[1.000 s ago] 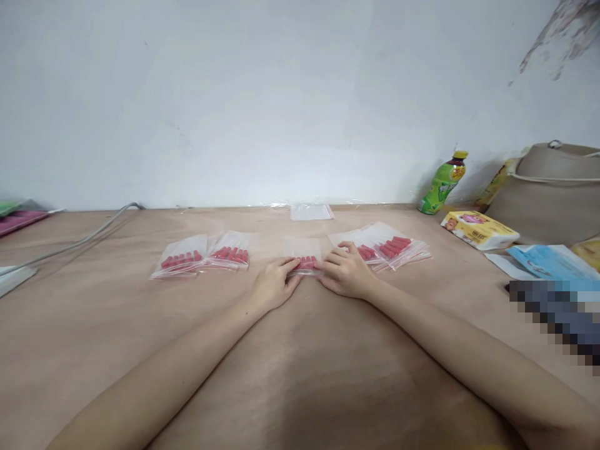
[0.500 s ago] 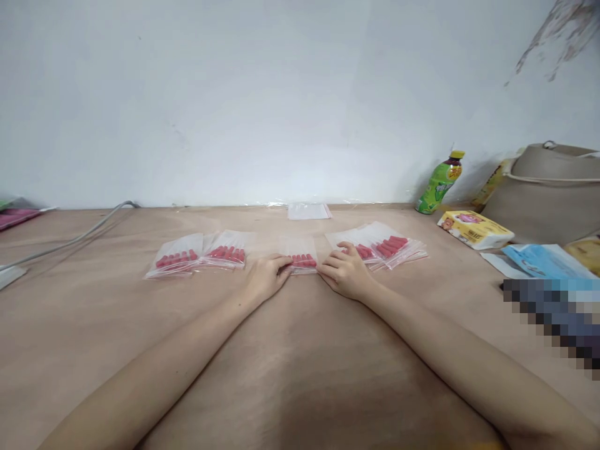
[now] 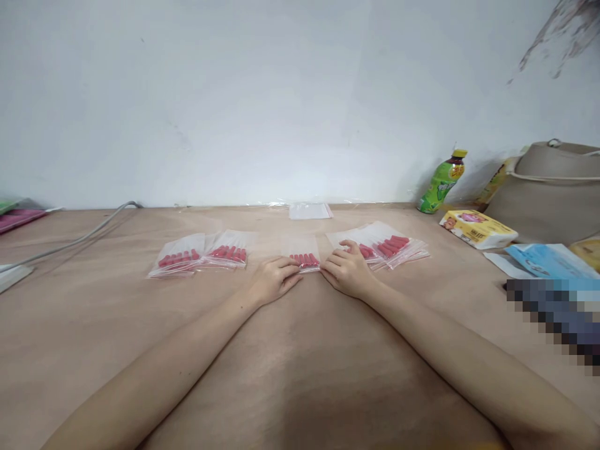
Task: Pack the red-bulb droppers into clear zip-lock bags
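Observation:
A small clear zip-lock bag (image 3: 300,245) lies flat between my hands, with several red, capsule-like pieces (image 3: 307,259) lined up along its near end. My left hand (image 3: 276,279) has its fingers over the bag's near left corner, the thumb by the front edge. At the near right corner, my right hand (image 3: 347,270) pinches the edge, its index finger raised and bent. What the right fingertips press is partly hidden. Filled bags overlap in a pile (image 3: 394,245) just beyond the right hand. Further left lie more filled bags (image 3: 230,247), (image 3: 178,253) in two groups.
Against the wall lies a flat pale bag (image 3: 309,211). On the right stand a green drink bottle (image 3: 441,184), a yellow tissue pack (image 3: 478,229), a blue packet (image 3: 548,261) and a beige handbag (image 3: 548,200). A grey cable (image 3: 89,234) runs along the left.
My left hand has slid slightly right along the bag's near edge, its fingers straighter and thumb further forward. My right hand stays at the right corner.

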The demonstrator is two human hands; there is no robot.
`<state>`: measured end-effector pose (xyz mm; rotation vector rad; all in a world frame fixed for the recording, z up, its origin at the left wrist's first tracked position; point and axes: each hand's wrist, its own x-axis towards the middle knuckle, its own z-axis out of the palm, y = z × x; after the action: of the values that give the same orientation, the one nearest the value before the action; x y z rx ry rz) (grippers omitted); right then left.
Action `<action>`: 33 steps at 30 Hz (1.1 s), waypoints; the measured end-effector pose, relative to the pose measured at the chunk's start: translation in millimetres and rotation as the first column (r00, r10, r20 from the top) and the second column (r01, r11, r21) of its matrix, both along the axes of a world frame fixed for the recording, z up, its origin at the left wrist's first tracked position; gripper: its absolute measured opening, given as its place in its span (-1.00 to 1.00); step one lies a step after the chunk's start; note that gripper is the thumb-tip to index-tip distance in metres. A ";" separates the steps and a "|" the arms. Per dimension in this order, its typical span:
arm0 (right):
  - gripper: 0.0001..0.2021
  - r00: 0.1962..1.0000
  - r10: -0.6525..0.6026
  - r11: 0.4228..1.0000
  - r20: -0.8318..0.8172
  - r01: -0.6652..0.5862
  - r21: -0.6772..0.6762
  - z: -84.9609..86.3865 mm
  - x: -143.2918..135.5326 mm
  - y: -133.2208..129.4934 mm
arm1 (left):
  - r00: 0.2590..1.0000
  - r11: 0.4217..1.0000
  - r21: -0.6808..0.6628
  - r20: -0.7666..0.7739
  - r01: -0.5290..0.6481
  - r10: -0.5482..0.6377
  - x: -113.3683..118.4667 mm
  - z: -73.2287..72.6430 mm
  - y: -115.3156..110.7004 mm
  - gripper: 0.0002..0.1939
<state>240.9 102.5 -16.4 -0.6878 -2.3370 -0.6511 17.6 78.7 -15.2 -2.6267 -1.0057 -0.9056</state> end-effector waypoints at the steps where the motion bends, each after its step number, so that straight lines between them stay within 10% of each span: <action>1: -0.76 1.000 -0.003 1.000 0.001 0.003 -0.003 0.3 -0.1 -0.3 | 1.000 1.000 0.000 -0.006 0.000 0.000 0.0 0.4 0.0 -0.84; 33: -0.81 0.999 0.000 0.999 -0.039 -0.002 -0.040 -1.6 -3.1 2.9 | 0.974 0.983 0.175 -0.226 0.060 -0.020 26.5 3.2 21.9 -0.73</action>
<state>237.8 105.4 -18.0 -0.7111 -2.3197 -0.5866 44.2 100.6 -12.0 -2.5328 -0.7785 -0.6557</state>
